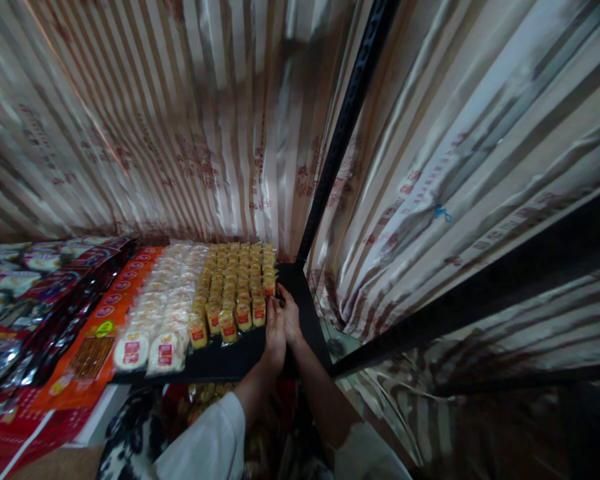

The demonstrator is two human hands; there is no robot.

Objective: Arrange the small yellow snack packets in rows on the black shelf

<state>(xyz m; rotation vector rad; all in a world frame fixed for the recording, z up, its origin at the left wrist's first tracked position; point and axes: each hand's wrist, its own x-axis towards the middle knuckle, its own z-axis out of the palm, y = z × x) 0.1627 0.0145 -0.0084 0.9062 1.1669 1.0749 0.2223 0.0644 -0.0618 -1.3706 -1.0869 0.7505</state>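
Small yellow snack packs (228,325) with red labels stand in close rows on the black shelf (215,360). At the right end of these rows, both hands are together at one yellow snack pack (269,283). My left hand (276,337) has its fingers close together, their tips at the pack's near lower edge. My right hand (291,317) is alongside, its fingers bent around the pack's right side. The fingertips partly cover the pack's lower part.
Left of the yellow rows are round white packs (166,353), an orange snack bag (87,353) and dark shiny bags (35,313). A black upright post (337,133) rises at the shelf's back right corner. Striped sheeting (205,120) hangs behind.
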